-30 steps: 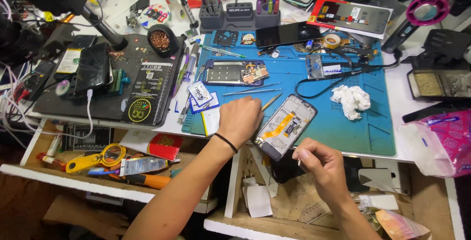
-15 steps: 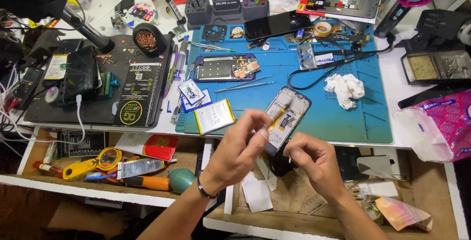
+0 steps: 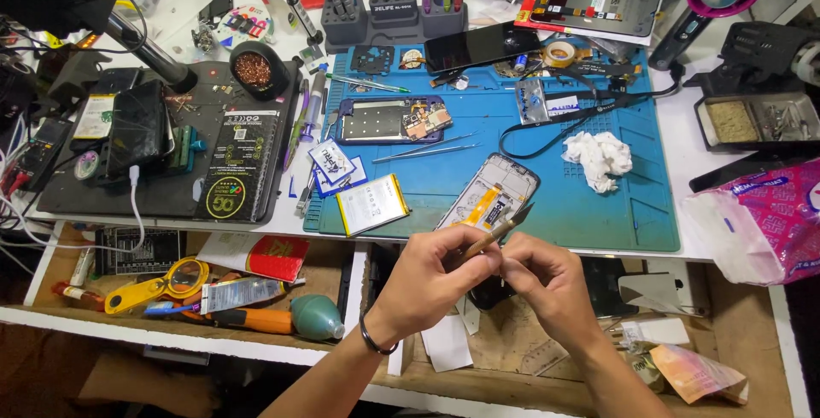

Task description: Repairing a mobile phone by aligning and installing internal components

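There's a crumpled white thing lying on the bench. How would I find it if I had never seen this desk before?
Start at the big blue work mat in the middle of the bench. On its right half, right of the opened phone frame and just below a looping black cable, lies the crumpled white tissue. It is the only soft, shapeless white lump there; everything around it is flat, hard parts or tools.
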